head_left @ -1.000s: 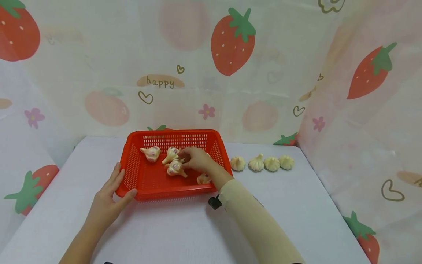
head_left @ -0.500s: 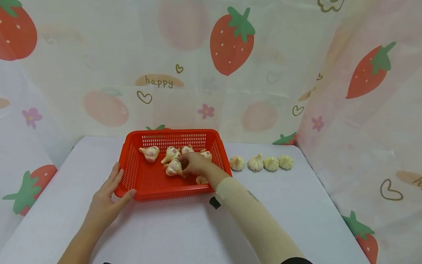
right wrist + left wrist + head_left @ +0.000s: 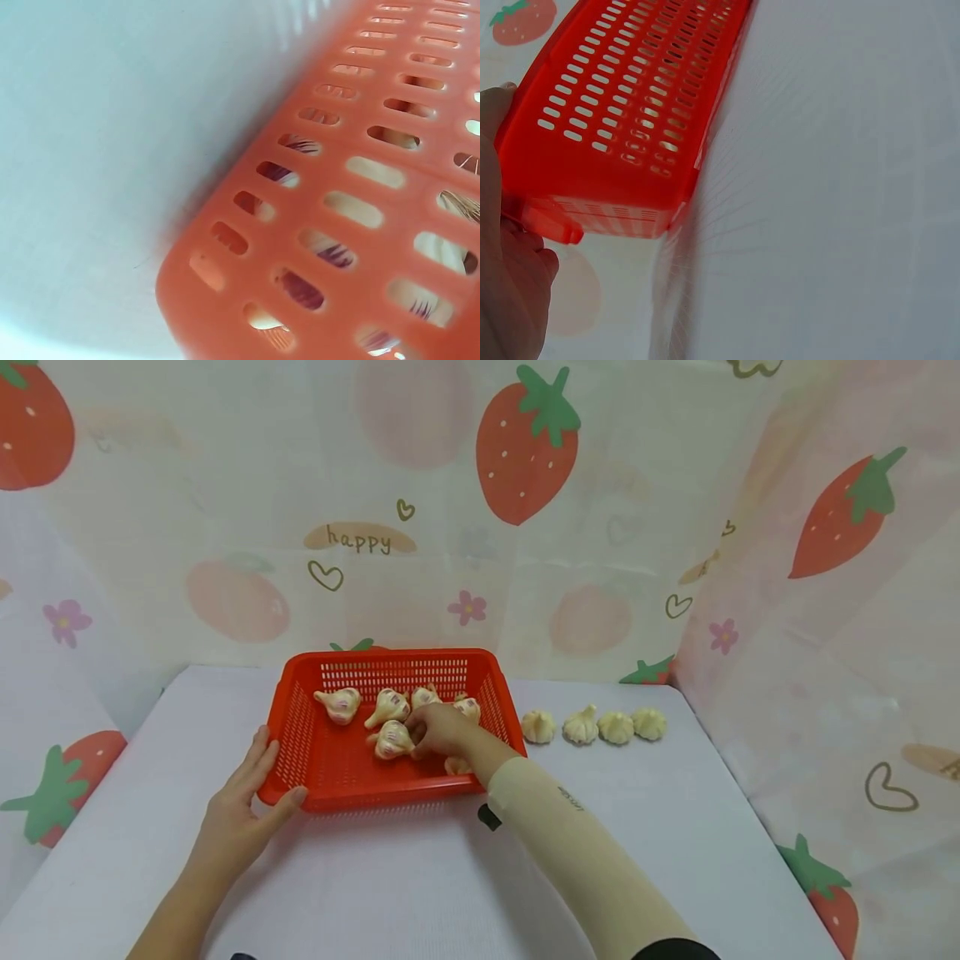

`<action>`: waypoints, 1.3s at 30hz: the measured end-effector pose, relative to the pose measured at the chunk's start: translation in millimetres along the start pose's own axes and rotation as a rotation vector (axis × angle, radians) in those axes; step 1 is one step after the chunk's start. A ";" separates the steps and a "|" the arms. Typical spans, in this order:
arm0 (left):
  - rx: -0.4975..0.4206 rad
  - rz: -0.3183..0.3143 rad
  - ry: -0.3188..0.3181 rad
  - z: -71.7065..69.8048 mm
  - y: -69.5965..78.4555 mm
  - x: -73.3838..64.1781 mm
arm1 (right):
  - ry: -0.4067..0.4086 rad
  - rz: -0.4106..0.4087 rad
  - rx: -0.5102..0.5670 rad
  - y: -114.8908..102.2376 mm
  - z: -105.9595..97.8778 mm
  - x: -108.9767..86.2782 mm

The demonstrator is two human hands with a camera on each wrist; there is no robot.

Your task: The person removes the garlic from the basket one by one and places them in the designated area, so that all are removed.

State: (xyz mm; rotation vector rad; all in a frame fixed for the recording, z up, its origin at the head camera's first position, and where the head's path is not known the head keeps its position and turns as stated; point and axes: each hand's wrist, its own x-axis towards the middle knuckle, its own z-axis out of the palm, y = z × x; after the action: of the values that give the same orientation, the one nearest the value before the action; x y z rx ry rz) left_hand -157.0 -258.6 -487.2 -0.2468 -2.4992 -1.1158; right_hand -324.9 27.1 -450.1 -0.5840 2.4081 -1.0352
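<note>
Before strawberry-print cloth, a garlic bulb lies just left of the nearer right hand, grip unclear; the left hand spreads against the basket.

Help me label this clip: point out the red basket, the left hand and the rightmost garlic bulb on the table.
Red basket point(image 3: 341, 766): head view, on its bare floor.
Left hand point(image 3: 237, 812): head view, on the back of the hand.
Rightmost garlic bulb point(image 3: 649, 724): head view, on the middle of its body.

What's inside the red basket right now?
In the red basket: six garlic bulbs show, some only partly, plus the person's right hand. Anything beneath or inside that hand is covered.
</note>
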 end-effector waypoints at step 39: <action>0.000 0.011 0.005 0.6 -0.1 -0.1 | 0.324 -0.206 0.087 -24.8 -23.1 -29.3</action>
State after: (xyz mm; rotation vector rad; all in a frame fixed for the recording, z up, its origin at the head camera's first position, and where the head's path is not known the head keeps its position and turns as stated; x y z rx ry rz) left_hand -157.1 -258.3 -487.7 -0.2569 -2.4906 -1.1109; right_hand -309.1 40.3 -410.2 -0.6898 2.6012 -1.4096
